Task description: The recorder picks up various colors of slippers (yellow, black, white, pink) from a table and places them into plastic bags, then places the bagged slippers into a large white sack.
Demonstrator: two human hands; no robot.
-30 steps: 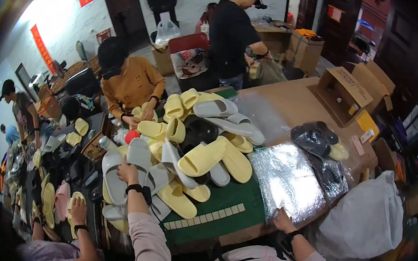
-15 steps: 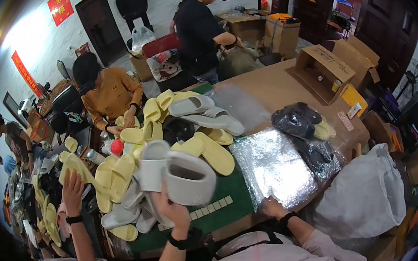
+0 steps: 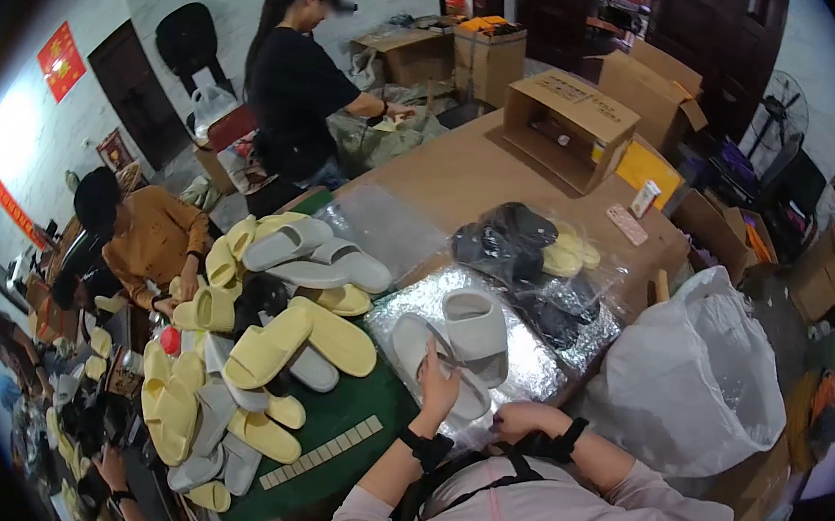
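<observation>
A pair of light grey slide slippers lies on a stack of shiny clear plastic bags in front of me. My left hand grips the left slipper of the pair near its middle, fingers closed over its edge. At the near edge of the stack, my right hand has its fingers pinched on the film of a plastic bag; the fingertips are partly hidden. To the left, yellow slippers and more grey slippers are heaped on a green mat.
Bagged dark slippers lie beyond the stack. A large white sack stands at the right. An open carton sits at the table's far end. Co-workers, one in an orange top and one in black, work across the table.
My left hand has brought the grey slippers from above the heap rightward and down onto the bags. My right hand has shifted slightly at the stack's near edge. The view has turned right.
</observation>
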